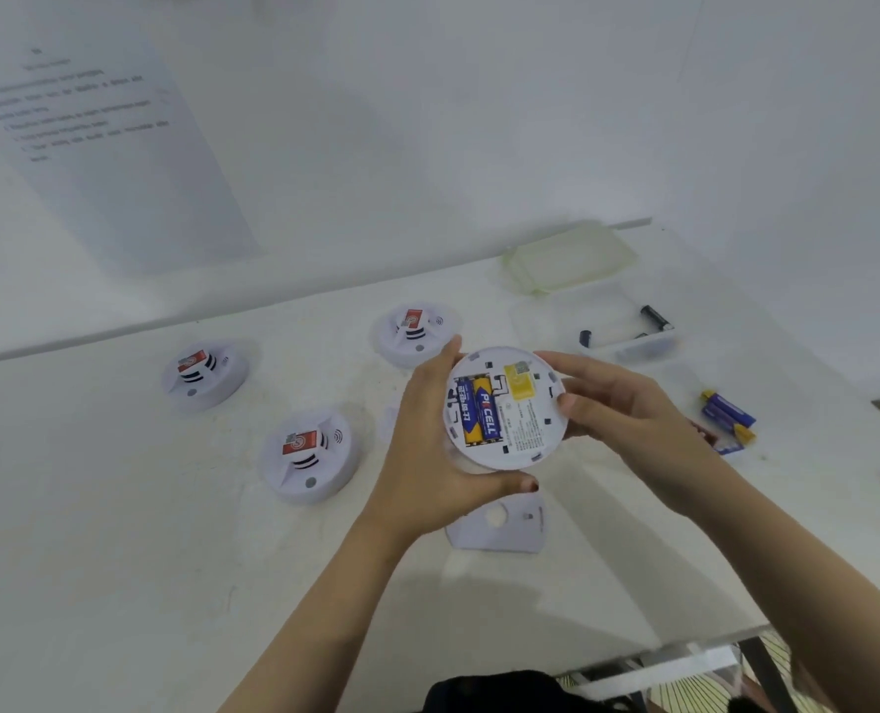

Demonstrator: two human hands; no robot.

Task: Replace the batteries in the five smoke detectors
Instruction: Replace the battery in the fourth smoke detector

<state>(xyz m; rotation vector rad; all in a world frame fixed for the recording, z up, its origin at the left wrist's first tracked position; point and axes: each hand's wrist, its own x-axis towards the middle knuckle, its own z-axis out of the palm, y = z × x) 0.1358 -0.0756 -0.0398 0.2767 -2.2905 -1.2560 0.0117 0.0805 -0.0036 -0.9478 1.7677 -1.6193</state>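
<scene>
Facing up, the back of a round white plastic smoke detector [507, 409] is held above the white table [119, 558], gripped at its left rim by the left hand [427, 450] and at its right rim by the right hand [623, 409], fingers curled onto it. Two blue-and-yellow batteries [479, 410] are seated in its open compartment. A white cover plate [499, 527] lies beneath. Three more white detectors [308, 455] are set to the left; loose blue-and-yellow batteries [728, 416] lie right, near a clear plastic box [628, 326].
</scene>
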